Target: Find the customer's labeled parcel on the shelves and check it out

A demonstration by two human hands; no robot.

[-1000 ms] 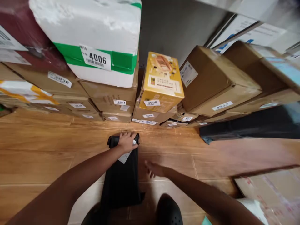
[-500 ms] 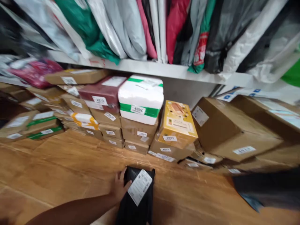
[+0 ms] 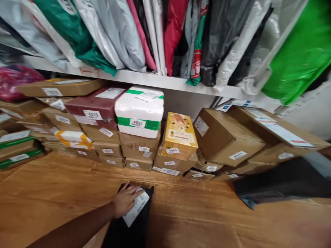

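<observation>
- Now my left hand [image 3: 124,203] lies flat, fingers spread, on the black bag [image 3: 129,224] on the floor [image 3: 51,193], pressing its label [image 3: 136,208], gripping nothing.
- Slick plastic: the bag could slide from under my palm.
- Pushed forward, it may jam against the box stack [image 3: 139,151].
- Right hand is out of view.

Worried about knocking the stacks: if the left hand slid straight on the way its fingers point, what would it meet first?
Probably the low cardboard boxes under the yellow box. The left hand lies on the black parcel, fingers aimed up-right; only bare floor shows between, though depth is unclear.
</observation>
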